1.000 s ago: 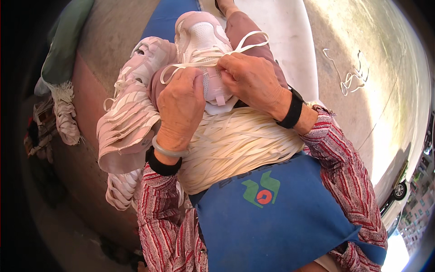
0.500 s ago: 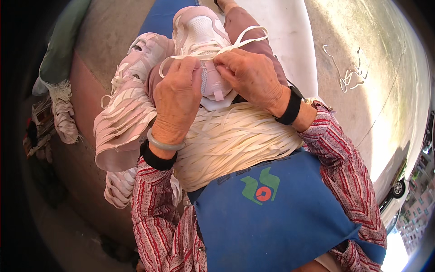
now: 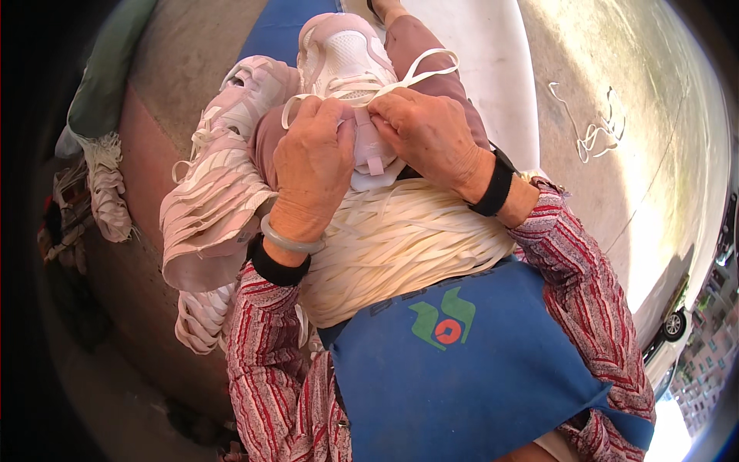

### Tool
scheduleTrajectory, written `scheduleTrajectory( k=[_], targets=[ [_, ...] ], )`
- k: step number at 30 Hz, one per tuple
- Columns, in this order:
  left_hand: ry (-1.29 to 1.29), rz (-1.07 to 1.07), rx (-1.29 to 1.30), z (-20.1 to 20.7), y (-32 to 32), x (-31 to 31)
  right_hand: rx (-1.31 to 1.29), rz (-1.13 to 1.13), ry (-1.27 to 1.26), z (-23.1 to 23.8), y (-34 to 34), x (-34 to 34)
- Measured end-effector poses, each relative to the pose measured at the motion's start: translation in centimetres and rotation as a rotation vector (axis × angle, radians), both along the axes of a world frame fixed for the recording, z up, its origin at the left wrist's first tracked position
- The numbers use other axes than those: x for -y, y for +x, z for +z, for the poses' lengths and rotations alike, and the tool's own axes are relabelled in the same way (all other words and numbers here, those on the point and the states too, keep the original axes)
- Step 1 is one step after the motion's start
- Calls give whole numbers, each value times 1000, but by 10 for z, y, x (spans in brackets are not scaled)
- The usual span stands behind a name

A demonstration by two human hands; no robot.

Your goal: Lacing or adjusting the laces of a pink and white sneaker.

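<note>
A pink and white shoe upper [image 3: 350,58] lies over my legs, toe end pointing away, tongue toward me. White shoelace [image 3: 426,74] runs through its eyelets and loops out to both sides. My left hand [image 3: 312,165] is closed in a pinch on the lace at the left of the tongue. My right hand [image 3: 433,142] pinches the lace at the right side, its fingertips close to the left ones. What lies between the fingertips is mostly hidden. A thick bundle of cream laces [image 3: 412,239] rests on my lap, just below the shoe upper.
Several nested pink and white shoe uppers [image 3: 212,181] stack up at my left. A blue apron [image 3: 454,377] covers my lap. One loose lace [image 3: 596,135] lies on the concrete floor at right. A green sack [image 3: 108,85] is at far left, and a white panel [image 3: 500,77] stretches ahead.
My left hand has shifted slightly right and down, and its lace loop has drawn in. The right hand has barely moved and still pinches the lace.
</note>
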State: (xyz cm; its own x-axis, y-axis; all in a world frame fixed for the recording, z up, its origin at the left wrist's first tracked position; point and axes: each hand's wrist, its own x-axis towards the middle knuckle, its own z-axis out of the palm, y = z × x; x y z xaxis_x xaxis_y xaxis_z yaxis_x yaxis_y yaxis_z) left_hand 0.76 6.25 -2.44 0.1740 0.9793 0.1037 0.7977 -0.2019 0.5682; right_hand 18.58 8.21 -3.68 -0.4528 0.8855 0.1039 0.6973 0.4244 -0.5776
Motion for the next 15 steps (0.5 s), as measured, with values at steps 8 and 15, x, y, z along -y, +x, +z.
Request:
scheduleTrajectory(
  k=[8, 15],
  targets=[
    [322, 47, -39, 10, 0, 4, -23, 122, -50, 21, 17, -14],
    [222, -175, 9, 6, 18, 14, -348, 188, -647, 49, 49, -25]
  ],
)
